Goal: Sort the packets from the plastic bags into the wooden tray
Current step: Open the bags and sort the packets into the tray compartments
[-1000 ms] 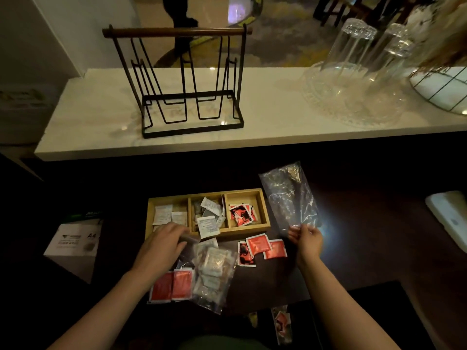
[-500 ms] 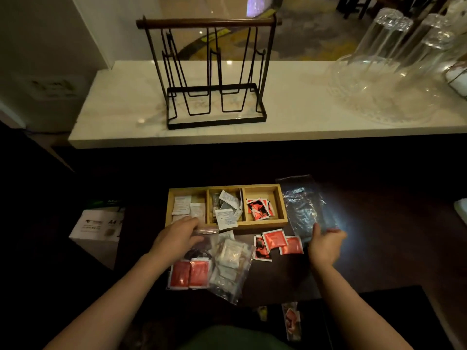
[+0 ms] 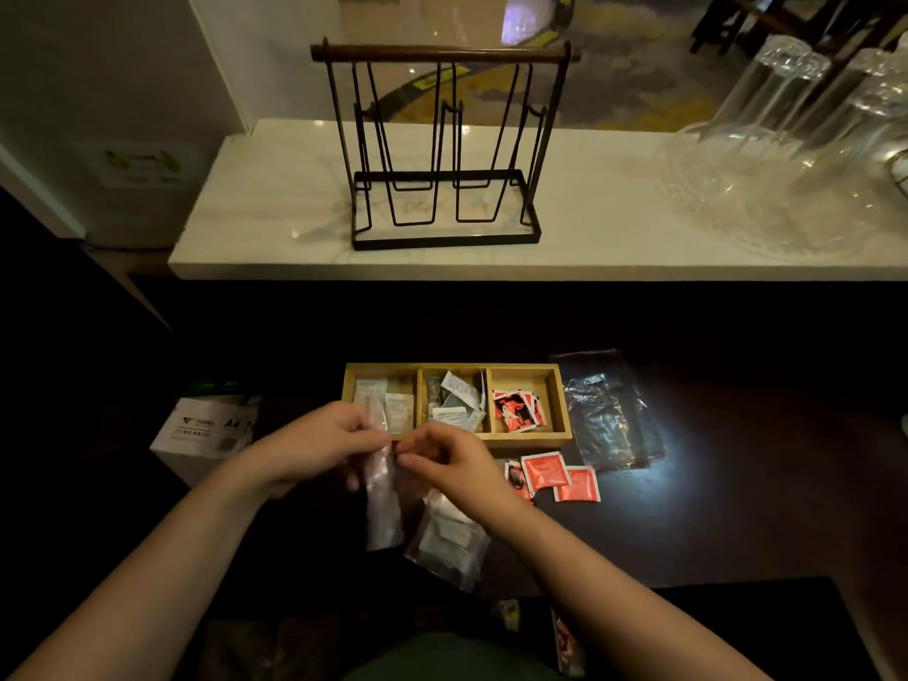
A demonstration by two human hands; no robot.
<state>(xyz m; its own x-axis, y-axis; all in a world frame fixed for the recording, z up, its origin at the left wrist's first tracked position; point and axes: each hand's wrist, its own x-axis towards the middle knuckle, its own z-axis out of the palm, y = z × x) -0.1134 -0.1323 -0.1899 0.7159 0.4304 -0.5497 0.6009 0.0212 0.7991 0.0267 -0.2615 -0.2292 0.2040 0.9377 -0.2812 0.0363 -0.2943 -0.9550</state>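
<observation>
A wooden tray (image 3: 454, 370) with three compartments sits on the dark table: white packets left, mixed white and grey packets in the middle, red packets right. My left hand (image 3: 324, 442) and my right hand (image 3: 452, 466) both pinch the top of a clear plastic bag (image 3: 383, 503) that hangs just in front of the tray. A second clear bag with white packets (image 3: 449, 543) lies under my right wrist. Loose red packets (image 3: 557, 476) lie right of my right hand. An empty clear bag (image 3: 607, 415) lies flat to the right of the tray.
A white box (image 3: 206, 432) stands left of the table. Behind the table runs a white marble counter (image 3: 589, 233) with a black wire rack (image 3: 442, 154) and upturned glasses on a glass tray (image 3: 796, 154). More packets lie at the near table edge (image 3: 565, 641).
My right hand let go of the empty bag, which now lies flat right of the tray, and moved left to join my left hand on a lifted clear bag.
</observation>
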